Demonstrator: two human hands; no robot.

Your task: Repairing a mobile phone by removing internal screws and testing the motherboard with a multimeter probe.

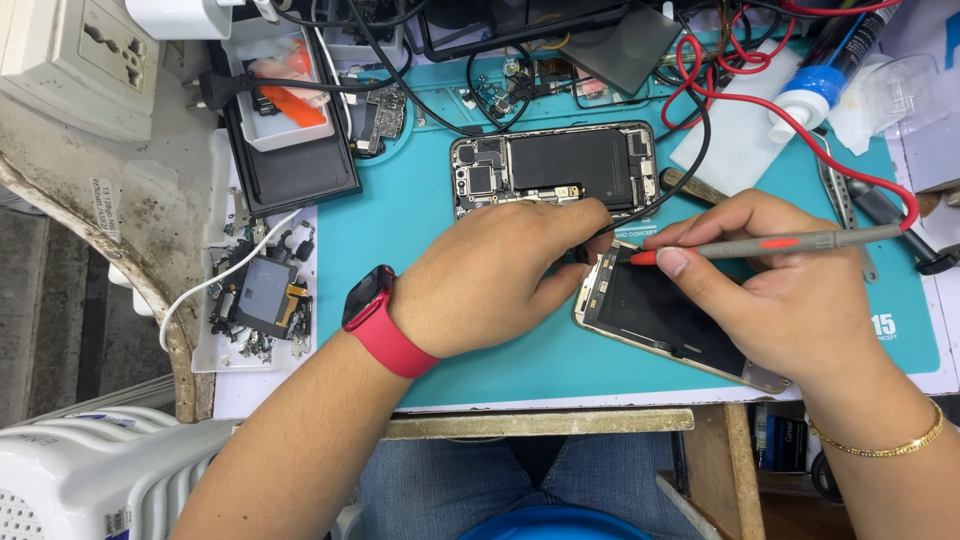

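My right hand (790,290) grips a grey test probe with red marks (770,243), its tip pointing left at the top corner of a gold-edged phone frame (650,320) lying on the teal mat (450,360). My left hand (500,275), with a red watch on the wrist, rests curled beside that corner, holding a black-wired probe (600,232) that is mostly hidden under the fingers. Just beyond the hands lies an opened phone (555,168) showing its black battery and boards.
A black tray (300,170) with a white box of orange parts sits at the far left. A white tray of small parts (255,300) lies below it. Red and black wires, tweezers (845,205) and a white bottle (815,95) crowd the far right.
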